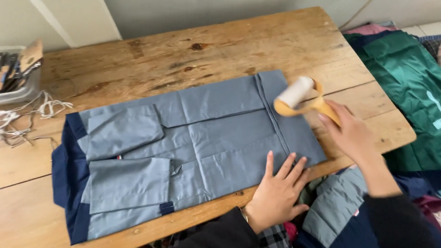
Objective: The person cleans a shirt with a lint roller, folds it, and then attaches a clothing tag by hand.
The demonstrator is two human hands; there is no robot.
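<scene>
Wooden worktop [185, 54], clear tray of card tags [3, 76] and loose string [11, 121] far left. Folded grey-and-navy shirt [191, 146] lies flat mid-worktop. My left hand [278, 189] presses its near right corner, fingers spread flat. My right hand [354, 133] grips a lint roller [300, 96], its roll at the shirt's right edge. Clothes pile [422, 91] right.

Folded grey shirt [196, 141] flat, lint roller [300, 96] above

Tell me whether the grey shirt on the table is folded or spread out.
Folded. The grey shirt lies flat on the wooden table, both sleeves turned in over the body.
</scene>
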